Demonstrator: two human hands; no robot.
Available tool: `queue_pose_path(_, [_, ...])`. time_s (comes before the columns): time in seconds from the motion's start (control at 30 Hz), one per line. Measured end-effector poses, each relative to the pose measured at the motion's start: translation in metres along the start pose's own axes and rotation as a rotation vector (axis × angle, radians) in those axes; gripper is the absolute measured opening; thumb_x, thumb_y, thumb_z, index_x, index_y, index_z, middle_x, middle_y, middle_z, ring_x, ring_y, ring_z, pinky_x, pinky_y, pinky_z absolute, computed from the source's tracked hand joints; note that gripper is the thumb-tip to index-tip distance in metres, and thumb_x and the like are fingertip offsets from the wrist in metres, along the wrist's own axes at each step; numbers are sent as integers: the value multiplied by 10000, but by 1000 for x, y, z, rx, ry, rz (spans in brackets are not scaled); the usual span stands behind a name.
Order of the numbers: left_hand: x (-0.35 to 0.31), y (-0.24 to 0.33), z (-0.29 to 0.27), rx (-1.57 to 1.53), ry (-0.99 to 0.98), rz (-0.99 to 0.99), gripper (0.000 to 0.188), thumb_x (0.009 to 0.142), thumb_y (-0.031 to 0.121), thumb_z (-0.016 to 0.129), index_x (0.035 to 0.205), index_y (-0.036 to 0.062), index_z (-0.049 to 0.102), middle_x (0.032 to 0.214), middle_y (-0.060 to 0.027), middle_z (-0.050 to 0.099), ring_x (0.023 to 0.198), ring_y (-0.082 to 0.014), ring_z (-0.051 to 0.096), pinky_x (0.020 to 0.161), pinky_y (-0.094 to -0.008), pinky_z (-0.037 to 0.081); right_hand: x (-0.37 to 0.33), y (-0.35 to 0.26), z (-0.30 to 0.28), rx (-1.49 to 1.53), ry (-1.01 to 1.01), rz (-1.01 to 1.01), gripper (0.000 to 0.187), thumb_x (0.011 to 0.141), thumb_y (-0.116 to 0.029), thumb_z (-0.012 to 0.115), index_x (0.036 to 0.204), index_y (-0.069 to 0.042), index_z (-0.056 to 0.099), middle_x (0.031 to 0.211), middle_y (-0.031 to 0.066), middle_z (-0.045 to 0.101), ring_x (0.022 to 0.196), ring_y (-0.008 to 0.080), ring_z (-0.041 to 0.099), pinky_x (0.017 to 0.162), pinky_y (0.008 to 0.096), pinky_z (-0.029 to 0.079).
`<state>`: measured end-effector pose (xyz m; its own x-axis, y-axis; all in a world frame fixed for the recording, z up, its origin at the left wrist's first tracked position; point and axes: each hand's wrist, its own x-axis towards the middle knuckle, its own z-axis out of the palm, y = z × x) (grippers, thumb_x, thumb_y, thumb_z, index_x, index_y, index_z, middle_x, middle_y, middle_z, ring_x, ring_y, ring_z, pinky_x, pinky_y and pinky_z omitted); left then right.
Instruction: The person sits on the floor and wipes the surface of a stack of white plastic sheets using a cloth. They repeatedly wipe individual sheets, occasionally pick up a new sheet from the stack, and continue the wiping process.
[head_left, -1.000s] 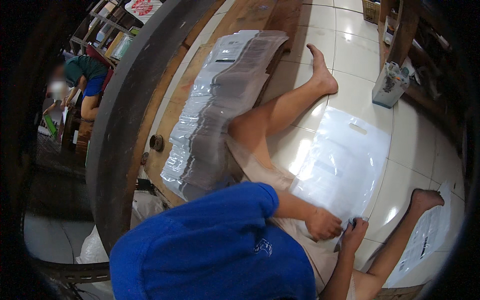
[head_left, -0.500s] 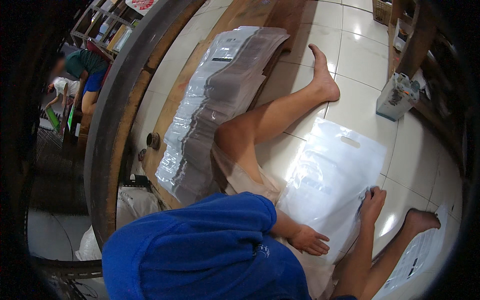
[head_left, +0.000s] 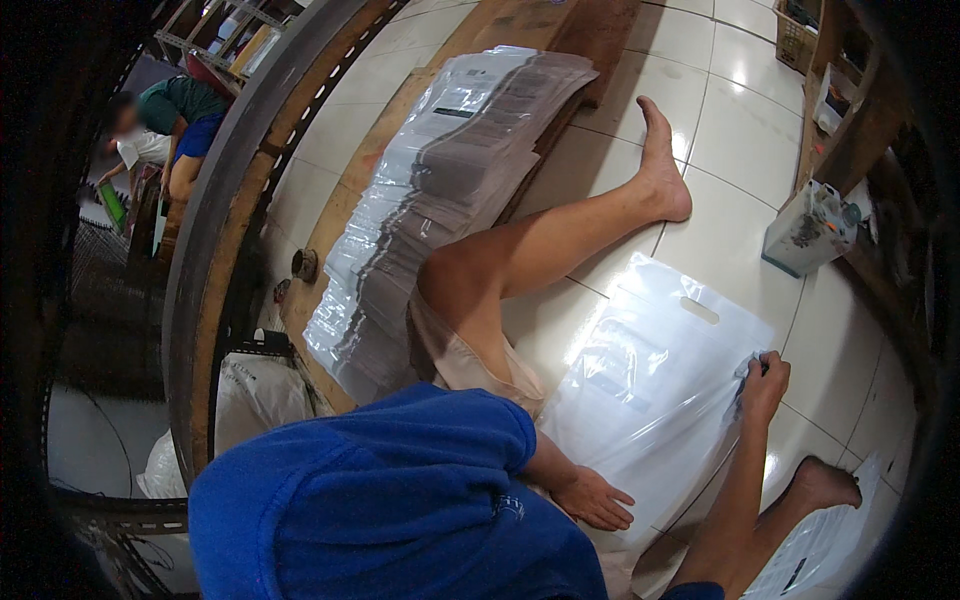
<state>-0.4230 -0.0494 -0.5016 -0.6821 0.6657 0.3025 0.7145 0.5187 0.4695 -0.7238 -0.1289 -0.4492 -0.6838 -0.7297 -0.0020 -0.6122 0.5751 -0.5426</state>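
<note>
Head view: your right hand (head_left: 766, 386) is pinching a small dark wad (head_left: 745, 369), probably cloth, at the 3 o'clock edge of the white plastic bag (head_left: 640, 385), which is lying at 4 o'clock on the floor tiles (head_left: 742, 150). Your left hand (head_left: 592, 497) is lying open, palm down, at the bag's 7 o'clock. Looks like you're wiping; next move calls for anchoring the creasing bag flat.

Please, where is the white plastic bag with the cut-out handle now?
In the head view, the white plastic bag lies right of centre on the tiled floor, the right hand at its right edge, the left hand at its near end.
</note>
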Motion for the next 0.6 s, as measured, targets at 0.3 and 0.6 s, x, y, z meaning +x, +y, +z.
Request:
queue_pose_path(0.3, [-3,1,13,-108,215,57,471,906,265,339,1194,-94,440,1341,-286,400,1298,-401,342,1034,-613,241,68,-2,10,-77,25,41,141,791,-58,625,912,-7,574,912,168,537,893,342,535,799,408,430])
queue_pose_path(0.6, [0,-37,-43,-387,365,-247,451,877,242,484,1194,-78,464,1328,-259,413,1288,-391,345,1063,-490,284,22,80,-75,581,100,70,227,837,-138,612,989,19,550,906,81,555,860,193,520,810,316,424])
